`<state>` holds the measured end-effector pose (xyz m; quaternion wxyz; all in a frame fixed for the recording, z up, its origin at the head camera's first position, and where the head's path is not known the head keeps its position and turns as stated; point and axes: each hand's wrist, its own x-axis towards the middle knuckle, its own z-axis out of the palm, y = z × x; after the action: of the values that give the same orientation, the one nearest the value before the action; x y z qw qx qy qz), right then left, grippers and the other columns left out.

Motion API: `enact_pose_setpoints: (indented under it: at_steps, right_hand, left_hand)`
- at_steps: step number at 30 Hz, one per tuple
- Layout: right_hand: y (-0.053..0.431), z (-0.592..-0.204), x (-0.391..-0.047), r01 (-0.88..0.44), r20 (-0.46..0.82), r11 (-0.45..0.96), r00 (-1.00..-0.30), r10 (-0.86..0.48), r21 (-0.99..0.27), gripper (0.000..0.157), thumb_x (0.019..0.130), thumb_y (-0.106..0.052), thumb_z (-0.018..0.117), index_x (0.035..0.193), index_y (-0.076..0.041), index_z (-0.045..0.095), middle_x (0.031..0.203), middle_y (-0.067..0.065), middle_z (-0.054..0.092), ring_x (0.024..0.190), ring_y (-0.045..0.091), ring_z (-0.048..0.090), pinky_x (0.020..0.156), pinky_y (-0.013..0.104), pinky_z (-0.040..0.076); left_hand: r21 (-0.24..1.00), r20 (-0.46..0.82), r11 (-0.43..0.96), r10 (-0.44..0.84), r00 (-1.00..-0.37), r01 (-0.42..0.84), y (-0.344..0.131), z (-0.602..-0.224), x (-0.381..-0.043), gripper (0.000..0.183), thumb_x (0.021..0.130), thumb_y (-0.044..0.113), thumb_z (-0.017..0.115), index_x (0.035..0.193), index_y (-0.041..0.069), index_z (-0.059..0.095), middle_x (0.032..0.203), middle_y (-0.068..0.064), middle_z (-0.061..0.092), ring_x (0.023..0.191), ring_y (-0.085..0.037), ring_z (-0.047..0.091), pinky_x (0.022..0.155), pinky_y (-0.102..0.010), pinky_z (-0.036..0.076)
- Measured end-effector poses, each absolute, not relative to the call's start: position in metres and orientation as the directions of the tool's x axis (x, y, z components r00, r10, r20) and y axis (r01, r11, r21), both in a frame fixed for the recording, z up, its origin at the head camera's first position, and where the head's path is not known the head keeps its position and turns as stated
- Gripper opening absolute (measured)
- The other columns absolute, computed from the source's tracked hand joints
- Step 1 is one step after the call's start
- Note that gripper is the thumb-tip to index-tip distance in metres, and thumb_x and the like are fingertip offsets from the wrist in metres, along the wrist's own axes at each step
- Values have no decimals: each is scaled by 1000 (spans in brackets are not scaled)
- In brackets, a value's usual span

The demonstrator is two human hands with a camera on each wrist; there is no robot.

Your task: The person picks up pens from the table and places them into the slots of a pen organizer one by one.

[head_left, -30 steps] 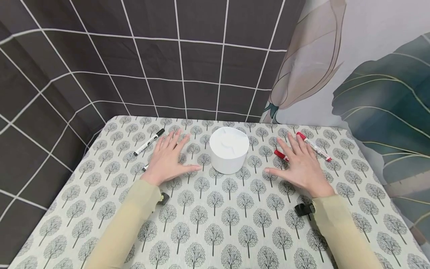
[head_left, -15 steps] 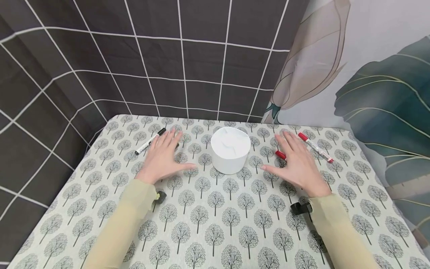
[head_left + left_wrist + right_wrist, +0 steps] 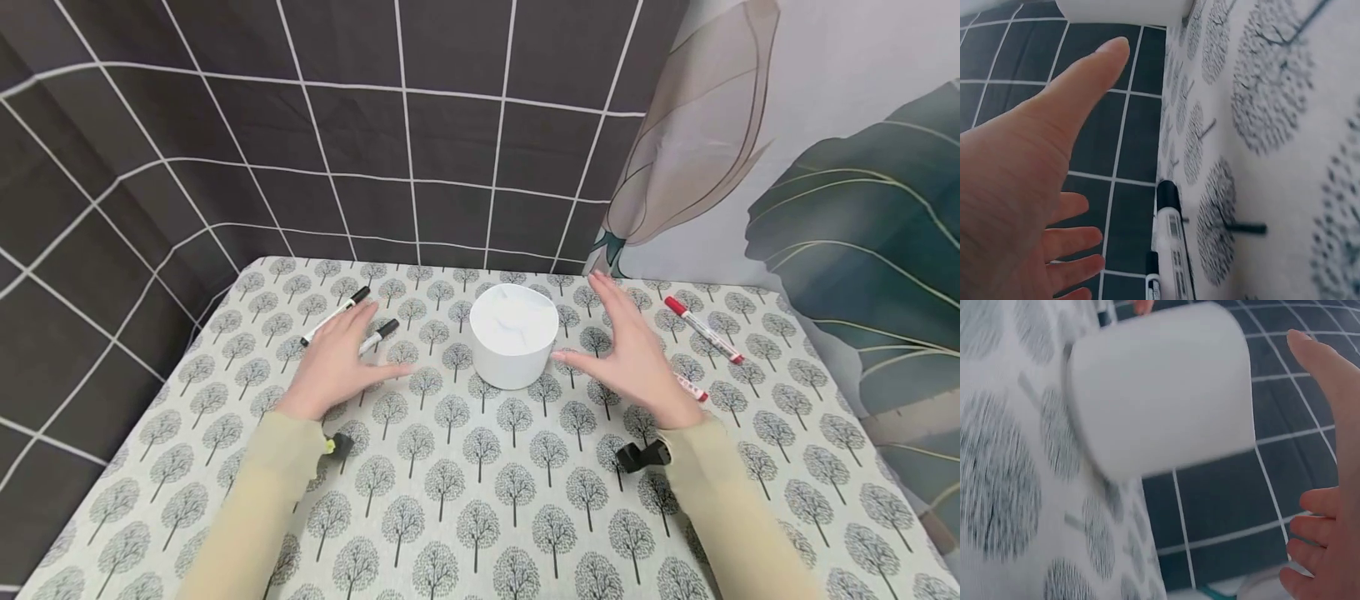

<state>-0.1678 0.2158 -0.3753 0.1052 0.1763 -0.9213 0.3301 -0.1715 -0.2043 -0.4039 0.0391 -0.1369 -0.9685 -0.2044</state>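
Observation:
A white round container (image 3: pixel 513 362) with dividers inside stands upright in the middle of the table. My right hand (image 3: pixel 637 362) hovers just to its right, thumb stretched toward its wall and fingers extended; in the right wrist view the container (image 3: pixel 1160 394) shows apart from the thumb. To the left, my left hand (image 3: pixel 333 367) is held with thumb and fingers spread, holding nothing. Beside it lies a black-capped marker (image 3: pixel 380 335), partly hidden by the hand, and another black-capped marker (image 3: pixel 352 300) lies behind. Under the right hand, a red marker (image 3: pixel 692 388) is mostly covered.
Another red-capped marker (image 3: pixel 705 330) lies at the right of the table. The tabletop (image 3: pixel 480 450) wears a tree-print cloth. A dark gridded curtain (image 3: pixel 450 133) hangs behind, and a leaf-print curtain (image 3: pixel 862 200) hangs at the right.
My right hand has moved left toward the container, uncovering the end of the red marker. My left hand has drawn back toward the lower left, exposing the nearer black-capped marker. The container stays put.

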Motion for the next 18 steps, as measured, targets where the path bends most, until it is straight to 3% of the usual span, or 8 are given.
enact_pose_setpoints:
  at_steps: [9,14,18]
  right_hand:
    - [184,-378,-173,-360,261,618,-933,-249,-698,118,67,-50,94,162,-29,27,166,-1,24,151,28,20,112,73,24]
    - [172,-385,-176,-330,235,584,-943,-234,-742,122,63,-46,97,162,-25,29,165,4,27,150,31,23,114,70,23]
    - [166,-391,-177,-303,218,552,-952,-215,-777,123,61,-45,98,161,-23,30,164,4,30,147,30,29,116,64,25]
  left_hand:
    - [454,64,866,202,-977,209,-223,-410,-159,111,77,63,81,158,3,34,161,-22,30,145,-45,28,118,-63,21]
    - [485,39,856,180,-983,176,-233,-414,-154,106,79,59,81,153,-2,38,157,-27,34,143,-48,30,118,-62,21]
    - [500,51,848,174,-984,176,-239,-416,-151,92,84,47,83,148,-6,44,149,-30,42,137,-51,37,116,-63,26]
